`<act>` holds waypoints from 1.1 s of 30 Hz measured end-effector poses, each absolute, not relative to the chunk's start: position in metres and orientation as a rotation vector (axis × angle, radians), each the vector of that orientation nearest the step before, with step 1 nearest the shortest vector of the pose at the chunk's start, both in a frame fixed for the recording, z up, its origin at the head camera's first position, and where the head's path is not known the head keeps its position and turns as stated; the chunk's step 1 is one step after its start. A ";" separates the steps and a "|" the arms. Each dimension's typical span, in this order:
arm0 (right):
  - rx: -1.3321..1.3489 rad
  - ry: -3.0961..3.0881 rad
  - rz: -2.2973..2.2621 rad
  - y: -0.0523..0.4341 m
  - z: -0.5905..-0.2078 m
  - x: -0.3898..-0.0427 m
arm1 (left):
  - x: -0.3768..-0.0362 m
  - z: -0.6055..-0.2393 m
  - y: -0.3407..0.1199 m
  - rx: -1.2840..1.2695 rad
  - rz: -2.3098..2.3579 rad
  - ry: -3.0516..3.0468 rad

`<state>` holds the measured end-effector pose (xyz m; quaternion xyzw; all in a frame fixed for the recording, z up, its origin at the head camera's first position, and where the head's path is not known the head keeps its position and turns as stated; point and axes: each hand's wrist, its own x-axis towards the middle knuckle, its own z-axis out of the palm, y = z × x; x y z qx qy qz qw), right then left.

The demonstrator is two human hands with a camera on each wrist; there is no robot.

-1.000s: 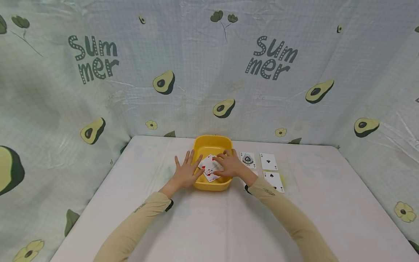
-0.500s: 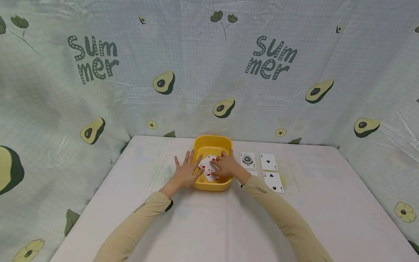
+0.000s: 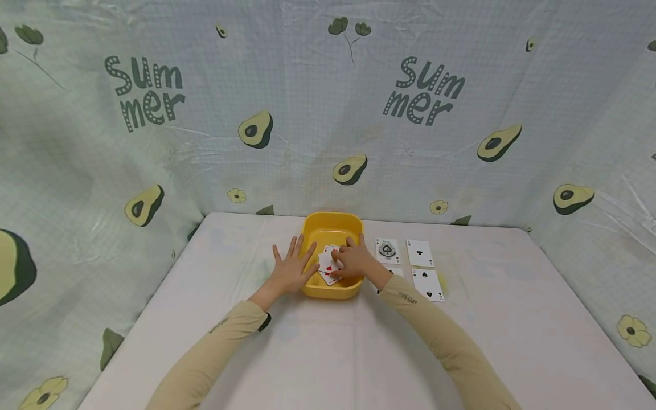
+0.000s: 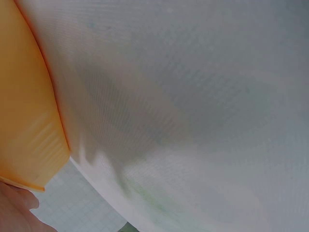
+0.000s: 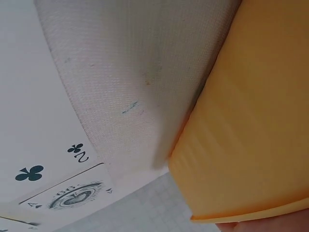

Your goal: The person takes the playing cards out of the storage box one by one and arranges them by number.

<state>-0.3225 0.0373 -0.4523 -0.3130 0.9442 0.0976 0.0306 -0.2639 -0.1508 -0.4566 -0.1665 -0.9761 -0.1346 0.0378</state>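
A yellow plastic tub (image 3: 333, 291) stands near the table's far edge, with several loose playing cards (image 3: 325, 263) in it. Red hearts show on the topmost ones. My left hand (image 3: 289, 274), fingers spread, rests at the tub's left rim; in the left wrist view part of that hand (image 4: 17, 208) shows by the rim. From the right side my right hand (image 3: 356, 262) reaches over the rim, its fingertips touching the cards and partly covering them. Whether it pinches a card is hidden. The right wrist view shows mostly the tub's outer wall (image 5: 251, 111).
Right of the tub lie an ace of spades (image 3: 388, 250), an ace of clubs (image 3: 420, 253) and a two of spades (image 3: 428, 285). The two of clubs (image 5: 38, 121) is partly under my right arm in the head view. A patterned cloth (image 3: 297, 171) hangs behind the white table (image 3: 307, 364).
My right hand has shifted slightly left and its fingers have drawn in over the cards. The top cards have slid right, away from my left fingers. My left hand stays put.
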 end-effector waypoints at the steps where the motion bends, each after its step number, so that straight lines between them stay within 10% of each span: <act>1: -0.964 2.914 0.303 0.037 -0.452 -0.322 | -0.264 -0.457 -0.151 -0.512 -0.403 -2.993; 33: -0.904 2.913 0.317 0.037 -0.448 -0.319 | -0.264 -0.457 -0.152 -0.521 -0.387 -2.999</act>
